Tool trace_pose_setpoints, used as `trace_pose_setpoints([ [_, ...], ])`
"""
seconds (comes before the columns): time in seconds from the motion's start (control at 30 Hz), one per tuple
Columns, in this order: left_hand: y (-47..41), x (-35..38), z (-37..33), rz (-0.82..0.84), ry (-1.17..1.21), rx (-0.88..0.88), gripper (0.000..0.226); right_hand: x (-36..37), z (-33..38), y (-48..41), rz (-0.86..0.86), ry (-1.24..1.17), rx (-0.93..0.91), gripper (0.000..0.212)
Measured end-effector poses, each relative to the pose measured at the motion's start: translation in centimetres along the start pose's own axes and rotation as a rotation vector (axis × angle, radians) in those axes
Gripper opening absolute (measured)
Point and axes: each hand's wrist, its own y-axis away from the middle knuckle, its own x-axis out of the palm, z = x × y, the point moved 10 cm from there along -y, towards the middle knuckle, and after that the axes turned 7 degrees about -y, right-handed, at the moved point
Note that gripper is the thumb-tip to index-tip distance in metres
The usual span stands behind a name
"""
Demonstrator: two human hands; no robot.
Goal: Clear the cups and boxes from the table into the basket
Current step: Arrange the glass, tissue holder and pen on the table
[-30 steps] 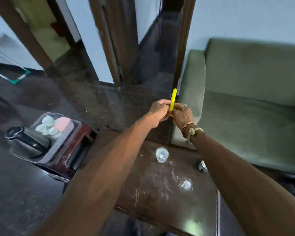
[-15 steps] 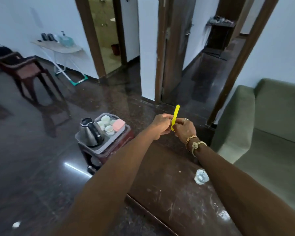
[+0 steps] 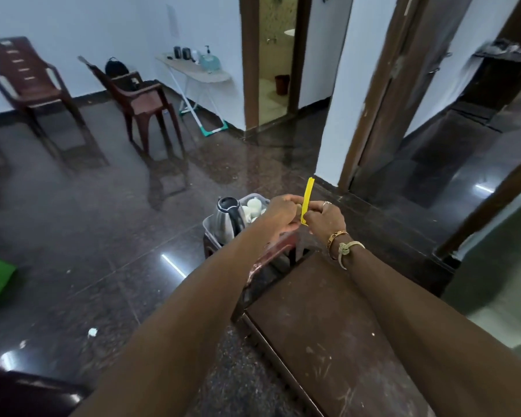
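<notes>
A thin, flat yellow strip (image 3: 307, 197) is pinched upright at its lower end by both the left hand (image 3: 282, 213) and the right hand (image 3: 325, 219) (fingers curled), just before the grey basket (image 3: 207, 225), where rounded white cups (image 3: 253, 206) are piled beside a steel kettle (image 3: 227, 221), past the scratched table (image 3: 328, 326).

Both bare arms are stretched out ahead and angle in toward each other, so the left hand (image 3: 282, 213) and right hand (image 3: 325, 219) meet out front. Fingers on both are curled, pinching the lower end of a thin flat yellow strip (image 3: 308, 195) that stands upright between them. Right wrist's got a gold bangle (image 3: 337, 237) and a knotted beige cord (image 3: 348, 249), plus a ring (image 3: 327, 203) on one finger.
</notes>
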Motion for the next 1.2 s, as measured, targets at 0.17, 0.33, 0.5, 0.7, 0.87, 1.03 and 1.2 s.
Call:
trace_pose_setpoints([
  [0.17,-0.4,-4.9,1.4,-0.099,0.033,-0.017,0.029,6.2,1.3,-1.5,0.148,0.024,-0.058,0.028],
  [0.33,-1.2,-9.5,1.6,-0.191,0.06,-0.024,0.031,10.9,3.7,-2.9,0.254,0.028,-0.134,0.028],
  [0.5,-0.7,-14.4,1.9,-0.273,0.125,-0.007,0.029,15.9,6.7,-3.6,0.348,0.021,-0.189,0.021],
  [0.7,0.7,-22.1,5.1,-0.38,0.179,-0.027,0.026,24.8,8.1,-1.9,0.496,0.063,-0.228,0.023],
  [0.87,1.0,-27.9,7.8,-0.396,0.194,-0.064,0.024,31.4,8.9,-0.3,0.566,0.077,-0.222,0.021],
  [1.03,0.4,-33.3,7.0,-0.399,0.181,-0.044,0.027,35.8,12.2,-0.3,0.566,0.082,-0.253,0.018],
  [1.2,-1.4,-36.9,5.8,-0.38,0.176,-0.009,0.021,38.3,15.0,-1.5,0.538,0.037,-0.258,0.021],
])
